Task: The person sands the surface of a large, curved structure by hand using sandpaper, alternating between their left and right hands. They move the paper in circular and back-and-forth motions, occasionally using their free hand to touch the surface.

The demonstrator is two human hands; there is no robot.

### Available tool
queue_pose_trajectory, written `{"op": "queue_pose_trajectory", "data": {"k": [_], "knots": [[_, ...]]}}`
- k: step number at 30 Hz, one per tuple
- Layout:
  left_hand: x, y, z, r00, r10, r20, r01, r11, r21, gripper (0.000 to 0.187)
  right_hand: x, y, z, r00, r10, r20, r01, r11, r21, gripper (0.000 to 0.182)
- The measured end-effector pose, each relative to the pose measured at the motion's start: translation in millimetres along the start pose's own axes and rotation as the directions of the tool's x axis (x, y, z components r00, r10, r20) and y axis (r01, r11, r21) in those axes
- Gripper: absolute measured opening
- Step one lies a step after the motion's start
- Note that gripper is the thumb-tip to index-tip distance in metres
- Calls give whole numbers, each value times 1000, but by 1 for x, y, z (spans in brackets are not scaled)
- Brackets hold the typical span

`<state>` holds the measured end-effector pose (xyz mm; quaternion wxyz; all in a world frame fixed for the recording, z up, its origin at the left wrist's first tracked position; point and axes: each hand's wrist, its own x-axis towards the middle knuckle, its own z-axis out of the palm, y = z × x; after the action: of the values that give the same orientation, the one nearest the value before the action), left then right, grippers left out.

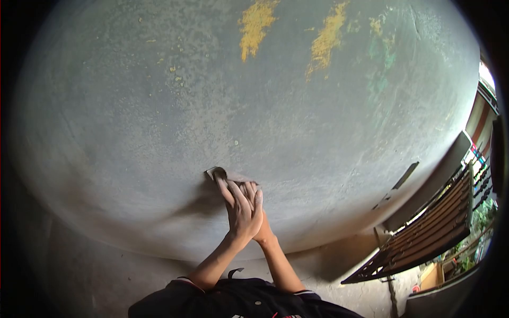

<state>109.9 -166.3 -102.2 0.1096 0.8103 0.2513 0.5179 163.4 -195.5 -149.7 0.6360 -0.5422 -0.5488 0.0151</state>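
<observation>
Both hands are up on the grey wall (318,132), arms reaching out from the near side, and here's the sheet (241,178), right at the fingertips. It runs along the far side of the fingers, its left end curled up off the wall in a small loop, its right end narrowing just past the fingers. The left hand (242,220) and the right hand (263,230) are crowded together, overlapping, wrists close. The visible fingers reach out fairly straight and sit close together, touching the sheet's near edge; whether either hand is pinching it, I cannot tell. Much of the right hand is covered, and where the fingers overlap it's hard to say which belong to which hand. The sheet's underside is out of sight too, its near edge lost behind the fingers.

A soft shadow (193,204) spreads left of the hands. Over on the far side, yellow patches (258,26) run up to the view's edge, cut off there. To the right, a dark strip (406,176) marks the wall, and beyond it stands a barred gate (432,222), bent by the lens, with blurry greenery (485,214) behind. The dark shirt (228,299) is cropped at the near edge.
</observation>
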Motion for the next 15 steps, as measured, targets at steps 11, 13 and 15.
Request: {"op": "queue_pose_trajectory", "data": {"k": [11, 13, 15], "knots": [[73, -17, 19, 968, 206, -143, -111, 863, 493, 60, -61, 28, -56, 996, 83, 41, -89, 986, 141, 32], [146, 12, -23, 906, 415, -83, -292, 756, 586, 59, -70, 34, -60, 991, 129, 43, -134, 979, 153, 31], [217, 35, -46, 791, 525, -315, -283, 770, 573, 58, -77, 43, -58, 978, 203, 50, -209, 963, 171, 28]]}}
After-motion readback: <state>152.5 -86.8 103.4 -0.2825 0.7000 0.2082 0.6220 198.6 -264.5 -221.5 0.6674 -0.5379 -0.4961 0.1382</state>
